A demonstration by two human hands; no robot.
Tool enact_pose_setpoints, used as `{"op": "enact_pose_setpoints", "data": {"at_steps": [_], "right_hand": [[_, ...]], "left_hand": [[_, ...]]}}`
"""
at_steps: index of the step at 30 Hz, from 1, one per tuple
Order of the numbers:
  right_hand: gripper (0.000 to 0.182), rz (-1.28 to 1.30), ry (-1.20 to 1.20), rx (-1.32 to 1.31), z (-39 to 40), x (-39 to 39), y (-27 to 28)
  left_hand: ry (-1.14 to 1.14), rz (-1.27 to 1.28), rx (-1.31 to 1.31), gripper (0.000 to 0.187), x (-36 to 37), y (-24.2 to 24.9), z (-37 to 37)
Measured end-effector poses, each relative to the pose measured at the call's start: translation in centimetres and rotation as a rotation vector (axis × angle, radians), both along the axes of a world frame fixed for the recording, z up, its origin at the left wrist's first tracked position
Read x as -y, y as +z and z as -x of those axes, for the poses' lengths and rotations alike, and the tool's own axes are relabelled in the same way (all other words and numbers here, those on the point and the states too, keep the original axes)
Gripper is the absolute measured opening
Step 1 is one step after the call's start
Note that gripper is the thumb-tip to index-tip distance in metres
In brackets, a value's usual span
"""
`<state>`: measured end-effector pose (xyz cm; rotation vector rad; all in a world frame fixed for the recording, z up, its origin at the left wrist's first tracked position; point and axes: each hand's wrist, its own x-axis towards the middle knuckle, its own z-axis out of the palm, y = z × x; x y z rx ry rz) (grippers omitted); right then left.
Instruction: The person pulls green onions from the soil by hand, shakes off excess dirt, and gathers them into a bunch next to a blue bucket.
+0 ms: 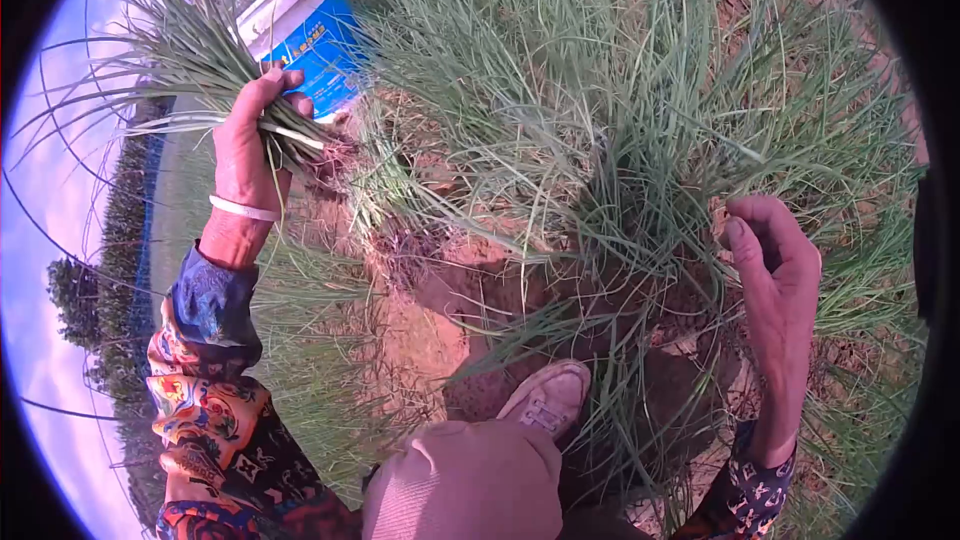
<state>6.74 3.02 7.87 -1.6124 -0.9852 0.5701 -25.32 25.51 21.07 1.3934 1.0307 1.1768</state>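
My left hand (250, 135) is closed round a bunch of scallions (190, 45), with thin green leaves fanning to the upper left and pale stems and roots at the lower right. Just right of that hand, pulled scallions (380, 190) lie on the soil, their reddish roots showing. My right hand (775, 265) is beside standing scallion plants (640, 170). Its thumb and index finger are bent toward each other with a small gap, and I see nothing held there. The other fingers of this hand are mostly hidden.
A blue and white bucket (315, 40) stands behind the left hand. My shoe (548, 395) is on bare soil (425, 340) below the plants, near my knee (465, 485). More leafy growth spreads to the right, and trees (125, 210) line the far left.
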Motion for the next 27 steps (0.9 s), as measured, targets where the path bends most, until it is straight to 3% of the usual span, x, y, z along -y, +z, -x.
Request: {"op": "enact_pose_setpoints", "data": {"at_steps": [2, 4, 6, 8, 9, 12, 14, 15, 19, 21, 22, 23, 25, 26, 27], "right_hand": [[0.013, 0.013, 0.013, 0.045, 0.0, 0.0, 0.2], [0.012, 0.037, 0.021, 0.074, 0.3, 0.2, 0.8], [0.01, 0.115, 0.034, 0.086, 0.1, 0.6, 1.9], [0.009, 0.158, 0.029, 0.142, -0.7, 1.4, 2.4], [0.009, 0.15, 0.028, 0.187, -1.0, 1.5, 2.5], [0.007, 0.139, -0.019, 0.156, -1.5, 1.9, 2.6], [0.007, 0.214, -0.032, 0.121, -2.0, 2.4, 3.4], [0.006, 0.267, 0.007, 0.053, -2.2, 2.5, 3.8], [0.008, 0.414, 0.289, -0.199, -0.9, 2.5, 5.7], [0.01, 0.404, 0.618, 0.074, -0.3, 2.3, 3.9], [0.012, 0.4, 0.783, 0.211, 0.0, 2.3, 2.4], [0.014, 0.466, 0.829, 0.35, 0.7, 2.9, 0.0], [0.015, 0.729, 0.81, 0.6, 2.7, 4.1, -3.8], [0.014, 0.926, 0.74, 0.709, 3.8, 4.2, -5.1], [0.015, 0.932, 0.678, 0.818, 4.1, 4.9, -8.0]], "left_hand": [[0.214, -0.026, -0.12, 0.028, -2.4, -2.2, 2.5], [0.376, 0.158, -0.157, 0.028, -5.2, -5.6, 6.0], [0.377, 0.262, -0.205, 0.031, -7.2, -10.4, 9.7], [0.276, 0.567, -0.285, 0.036, -7.3, -14.4, 11.7], [0.189, 0.551, -0.404, 0.045, -8.4, -16.8, 13.9], [0.45, -0.191, -1.632, 0.054, -9.4, -20.1, 17.9], [0.326, -0.467, -1.503, 0.056, -5.8, -16.6, 14.1], [0.266, -0.482, -1.304, 0.049, -5.4, -16.3, 13.2], [0.039, -0.222, -0.847, 0.018, 1.9, -17.4, 6.3], [-0.249, -0.075, -0.937, 0.012, 6.2, -18.6, 4.3], [-0.409, 0.014, -0.74, 0.012, 7.2, -21.7, 4.8], [-0.523, 0.185, -0.858, 0.013, 8.8, -21.0, 2.7], [-0.682, -0.24, -0.929, 0.015, 10.0, -24.1, 1.1], [-0.717, -0.206, -0.96, 0.017, 10.8, -23.5, -0.3], [-0.758, -0.251, -0.895, 0.018, 10.7, -24.4, -0.9]]}}
